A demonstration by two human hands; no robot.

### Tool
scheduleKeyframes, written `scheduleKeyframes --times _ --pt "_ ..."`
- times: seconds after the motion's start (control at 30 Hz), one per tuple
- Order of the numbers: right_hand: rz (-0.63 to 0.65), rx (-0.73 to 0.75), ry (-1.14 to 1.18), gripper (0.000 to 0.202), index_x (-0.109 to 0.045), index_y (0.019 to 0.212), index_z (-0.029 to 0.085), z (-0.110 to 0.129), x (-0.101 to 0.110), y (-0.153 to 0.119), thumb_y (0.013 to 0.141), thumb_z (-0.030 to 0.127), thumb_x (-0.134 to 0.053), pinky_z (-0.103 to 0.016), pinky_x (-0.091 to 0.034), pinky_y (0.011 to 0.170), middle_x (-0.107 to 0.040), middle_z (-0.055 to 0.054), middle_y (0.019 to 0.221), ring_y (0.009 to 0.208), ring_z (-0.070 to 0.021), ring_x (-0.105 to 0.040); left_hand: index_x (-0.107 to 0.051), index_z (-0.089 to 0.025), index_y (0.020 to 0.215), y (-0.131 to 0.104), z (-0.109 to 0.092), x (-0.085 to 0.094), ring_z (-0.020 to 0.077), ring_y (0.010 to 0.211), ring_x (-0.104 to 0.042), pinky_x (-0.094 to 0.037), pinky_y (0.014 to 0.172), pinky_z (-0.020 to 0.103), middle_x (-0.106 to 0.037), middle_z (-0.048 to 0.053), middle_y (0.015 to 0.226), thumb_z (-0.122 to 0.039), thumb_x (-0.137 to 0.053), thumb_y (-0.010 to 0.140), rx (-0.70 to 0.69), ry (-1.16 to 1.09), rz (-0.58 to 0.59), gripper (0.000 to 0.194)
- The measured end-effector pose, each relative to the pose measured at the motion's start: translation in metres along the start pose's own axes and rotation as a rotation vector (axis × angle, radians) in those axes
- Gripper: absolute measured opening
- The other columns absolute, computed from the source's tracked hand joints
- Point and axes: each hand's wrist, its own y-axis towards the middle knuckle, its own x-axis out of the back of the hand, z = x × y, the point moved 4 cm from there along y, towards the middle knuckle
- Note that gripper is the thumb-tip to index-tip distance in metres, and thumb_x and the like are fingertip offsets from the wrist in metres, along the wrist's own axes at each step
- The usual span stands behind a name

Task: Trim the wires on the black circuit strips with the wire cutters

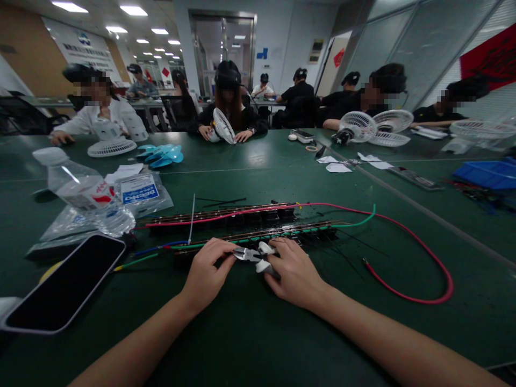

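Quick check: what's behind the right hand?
The front black strip with a green wire along it; beyond, a second strip and red cable. The right hand hides part of the front strip's near side.

The cable [449,287] is red, the wire [358,223] green, pliers' handles [264,266] seemingly white.

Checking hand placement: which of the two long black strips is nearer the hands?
The front strip, with the green wire along it; the rear strip, with the red wire, lies beyond.
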Motion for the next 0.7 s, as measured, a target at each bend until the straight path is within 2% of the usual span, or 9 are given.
scheduleKeyframes --times 0.33,0.7 --pt "-0.026 0.013 -0.043 0.017 -0.068 0.08 0.013 -0.0008 -0.0031 0.0024 0.077 0.028 -0.062 -0.04 -0.049 0.08 -0.059 -0.014 0.103 0.092 -0.026 -0.054 -0.066 -0.02 0.091 -0.0002 -0.0014 0.0003 0.0187 0.086 -0.059 -0.047 0.076 0.033 -0.068 0.003 0.09 -0.013 -0.058 0.086 -0.009 -0.008 -0.005 0.011" --pt "-0.006 0.006 0.003 0.017 -0.068 0.074 0.013 -0.004 -0.0056 0.004 0.076 0.028 -0.064 -0.037 -0.05 0.077 -0.061 -0.014 0.096 0.088 -0.0236 -0.057 -0.065 -0.02 0.093 0.0015 0.0007 0.0001 0.0194 0.086 -0.059 -0.048 0.077 0.035 -0.068 0.004 0.092 -0.014 -0.057 0.086 0.003 0.014 0.018 0.013"
